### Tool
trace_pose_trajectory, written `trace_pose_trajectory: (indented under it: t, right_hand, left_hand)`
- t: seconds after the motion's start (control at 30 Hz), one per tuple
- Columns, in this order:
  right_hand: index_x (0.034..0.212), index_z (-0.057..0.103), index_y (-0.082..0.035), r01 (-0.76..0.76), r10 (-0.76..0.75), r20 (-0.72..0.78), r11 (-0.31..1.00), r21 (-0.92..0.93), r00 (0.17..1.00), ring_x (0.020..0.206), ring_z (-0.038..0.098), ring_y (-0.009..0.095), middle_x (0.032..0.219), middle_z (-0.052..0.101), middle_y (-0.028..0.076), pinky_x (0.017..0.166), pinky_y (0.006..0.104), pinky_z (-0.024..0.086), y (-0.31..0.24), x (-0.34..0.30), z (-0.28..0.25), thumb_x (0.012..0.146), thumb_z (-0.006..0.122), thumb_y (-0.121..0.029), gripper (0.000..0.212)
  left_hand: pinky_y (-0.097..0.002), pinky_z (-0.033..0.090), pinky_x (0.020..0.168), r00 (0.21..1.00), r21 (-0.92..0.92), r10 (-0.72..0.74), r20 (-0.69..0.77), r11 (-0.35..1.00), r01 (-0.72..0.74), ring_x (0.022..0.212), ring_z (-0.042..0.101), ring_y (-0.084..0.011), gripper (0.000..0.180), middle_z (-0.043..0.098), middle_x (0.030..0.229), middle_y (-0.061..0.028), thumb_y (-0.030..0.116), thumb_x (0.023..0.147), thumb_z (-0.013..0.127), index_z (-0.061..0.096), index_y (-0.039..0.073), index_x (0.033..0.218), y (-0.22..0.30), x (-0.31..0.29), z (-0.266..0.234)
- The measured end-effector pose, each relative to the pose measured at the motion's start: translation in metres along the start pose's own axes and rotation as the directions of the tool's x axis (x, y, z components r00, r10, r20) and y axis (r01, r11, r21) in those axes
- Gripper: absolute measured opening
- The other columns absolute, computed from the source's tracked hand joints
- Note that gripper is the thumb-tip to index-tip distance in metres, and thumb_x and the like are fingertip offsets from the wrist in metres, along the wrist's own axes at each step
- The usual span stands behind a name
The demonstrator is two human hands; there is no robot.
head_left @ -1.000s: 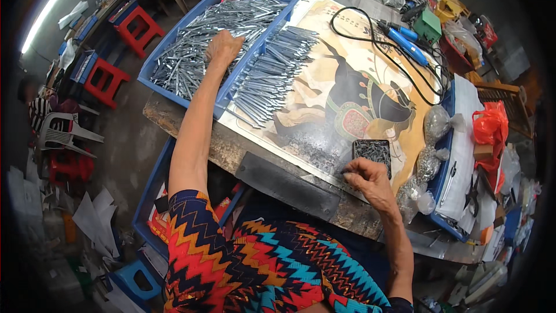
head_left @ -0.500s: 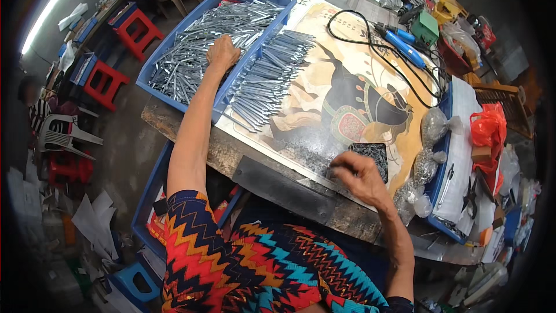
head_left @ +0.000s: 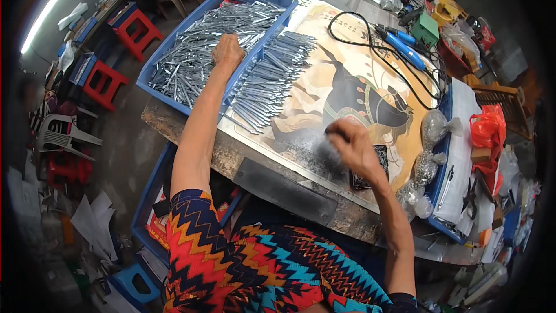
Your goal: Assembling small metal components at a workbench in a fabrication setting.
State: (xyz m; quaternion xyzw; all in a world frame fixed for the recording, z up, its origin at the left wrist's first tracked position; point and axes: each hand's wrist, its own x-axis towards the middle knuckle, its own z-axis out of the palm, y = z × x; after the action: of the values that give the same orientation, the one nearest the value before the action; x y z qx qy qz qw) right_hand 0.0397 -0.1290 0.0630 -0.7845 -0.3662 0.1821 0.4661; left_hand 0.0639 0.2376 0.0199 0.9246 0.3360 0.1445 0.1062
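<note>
My left hand (head_left: 227,52), its fingers curled in, rests on a heap of thin silver pen-like metal rods (head_left: 191,52) in a blue plastic tray (head_left: 217,103). What it grips is hidden. Along the tray's right side, similar rods (head_left: 263,87) lie in a dense row, their tips toward the lower left. My right hand (head_left: 356,148) is bent over the printed sheet, thumb and fingers drawn together; whatever is between them is too small to make out. It partly covers a small black box (head_left: 381,157) of tiny dark pieces.
A blue hand tool (head_left: 405,49) with a looped black cable lies on the sheet's far right. Clear bags of small parts (head_left: 434,124) sit by a blue tray (head_left: 446,191) at the right. Red stools (head_left: 138,30) stand on the floor at left.
My right hand has moved up and slightly left, from beside the small box toward the sheet's middle. My left hand has shifted a little to the right over the rods.
</note>
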Motion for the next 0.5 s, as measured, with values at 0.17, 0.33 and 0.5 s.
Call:
trace_pose_trajectory:
  t: [0.17, 0.33, 0.5]
  right_hand:
    - [0.087, 0.059, 0.003, 0.029, -0.029, 0.003, 0.998, -0.046, 1.000, 0.061, 0.057, 0.020, 0.067, 0.059, 0.016, 0.059, 0.0317, 0.046, 0.022, -0.013, -0.006, 0.077, 0.053, -0.009, 0.017]
    - [0.084, 0.058, 0.001, 0.124, -0.117, 0.223, 0.992, -0.014, 0.968, 0.072, 0.058, 0.038, 0.076, 0.059, 0.022, 0.068, 0.0388, 0.047, -0.004, -0.025, 0.017, 0.076, 0.054, -0.006, 0.012]
    - [0.085, 0.058, 0.003, -0.037, 0.027, -0.146, 0.997, -0.066, 0.989, 0.062, 0.057, 0.026, 0.069, 0.058, 0.019, 0.060, 0.0340, 0.044, 0.020, 0.005, -0.008, 0.077, 0.052, -0.007, 0.015]
  left_hand:
    - [-0.0428, 0.047, 0.080, 0.989, 0.018, 0.055, -0.136, 0.998, -0.053, 0.092, 0.059, -0.0380, 0.028, 0.055, 0.107, -0.0194, 0.014, 0.072, 0.057, 0.062, 0.002, 0.096, -0.010, -0.002, 0.005]
    - [-0.0435, 0.046, 0.082, 0.997, -0.028, 0.012, -0.081, 1.000, -0.014, 0.094, 0.058, -0.0383, 0.030, 0.058, 0.106, -0.0200, 0.015, 0.072, 0.057, 0.062, 0.003, 0.098, -0.006, -0.005, -0.004]
    - [-0.0437, 0.044, 0.084, 0.999, -0.138, -0.016, 0.032, 0.990, 0.021, 0.097, 0.058, -0.0382, 0.032, 0.061, 0.102, -0.0208, 0.017, 0.072, 0.056, 0.063, 0.008, 0.101, 0.004, -0.011, -0.014]
